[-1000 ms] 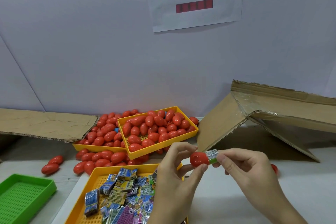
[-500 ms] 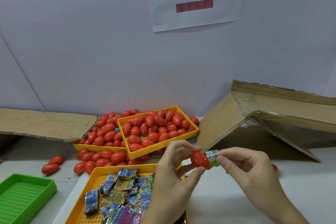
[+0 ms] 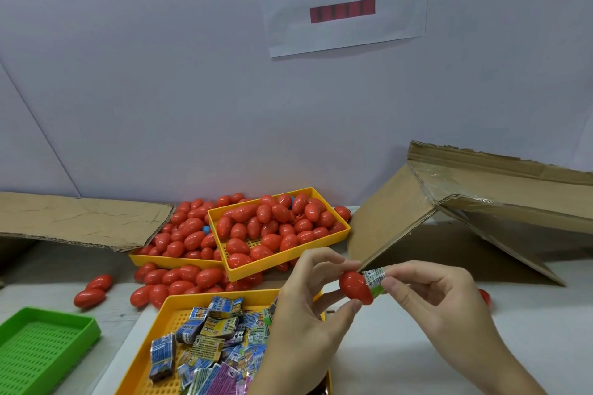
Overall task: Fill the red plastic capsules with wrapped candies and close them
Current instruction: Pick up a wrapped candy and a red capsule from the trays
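My left hand (image 3: 305, 314) pinches a red capsule half (image 3: 354, 287) between thumb and fingers, above the near tray's right end. My right hand (image 3: 430, 301) pinches a green-and-white wrapped candy (image 3: 373, 279), whose end sits in the capsule half's open mouth. Several wrapped candies (image 3: 208, 337) lie in the near yellow tray (image 3: 179, 301). Many red capsules (image 3: 276, 228) fill the tilted yellow tray (image 3: 288, 258) behind, and more spill over a second yellow tray (image 3: 160, 261) and the table.
A green tray (image 3: 48, 340) sits at the front left. Two loose capsules (image 3: 93, 290) lie left of the pile. Flat cardboard (image 3: 80, 218) lies at the back left and a folded cardboard box (image 3: 465, 208) at the right. A red piece (image 3: 484, 297) shows behind my right hand.
The candy has gone deeper into the capsule half; less of its wrapper shows. Both hands shifted only slightly.
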`<state>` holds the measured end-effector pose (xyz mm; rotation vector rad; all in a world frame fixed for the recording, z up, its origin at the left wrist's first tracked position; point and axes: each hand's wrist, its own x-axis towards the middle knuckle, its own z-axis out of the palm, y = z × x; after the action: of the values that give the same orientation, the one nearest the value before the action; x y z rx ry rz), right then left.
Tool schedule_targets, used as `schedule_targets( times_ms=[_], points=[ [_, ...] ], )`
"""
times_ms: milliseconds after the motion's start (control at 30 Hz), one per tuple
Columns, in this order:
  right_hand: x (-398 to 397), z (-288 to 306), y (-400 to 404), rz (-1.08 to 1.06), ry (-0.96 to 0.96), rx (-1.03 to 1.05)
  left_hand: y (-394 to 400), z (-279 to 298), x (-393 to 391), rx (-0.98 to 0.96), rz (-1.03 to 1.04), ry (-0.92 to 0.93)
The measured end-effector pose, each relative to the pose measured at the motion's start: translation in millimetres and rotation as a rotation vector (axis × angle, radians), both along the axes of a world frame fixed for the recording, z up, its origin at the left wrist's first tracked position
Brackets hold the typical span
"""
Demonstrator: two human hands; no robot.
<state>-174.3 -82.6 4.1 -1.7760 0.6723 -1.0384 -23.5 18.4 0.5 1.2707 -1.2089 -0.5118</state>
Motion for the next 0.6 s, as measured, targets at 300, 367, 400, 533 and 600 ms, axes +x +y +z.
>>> schedule_targets(
  times_ms=[300, 367, 400, 533, 600],
  points=[
    [-2.1, 0.8, -0.5, 0.033, 0.036, -0.008, -0.3, -0.3, -0.8, 0.02, 0.002, -0.025],
    [-2.5, 0.7, -0.9, 0.042, 0.045, -0.009, -0.3, -0.4, -1.0, 0.015, 0.005, -0.025],
    [-2.5, 0.6, -1.2, 0.044, 0.051, -0.01, -0.3, -0.3, -1.0, 0.01, 0.007, -0.027],
    [-2.1, -0.1, -2.2, 0.048, 0.066, -0.016, 0.3, 0.8, -1.9, -0.003, 0.013, -0.051],
    [-2.1, -0.4, -2.5, 0.051, 0.068, -0.023, 0.6, 1.5, -2.7, -0.006, 0.01, -0.074]
  ],
)
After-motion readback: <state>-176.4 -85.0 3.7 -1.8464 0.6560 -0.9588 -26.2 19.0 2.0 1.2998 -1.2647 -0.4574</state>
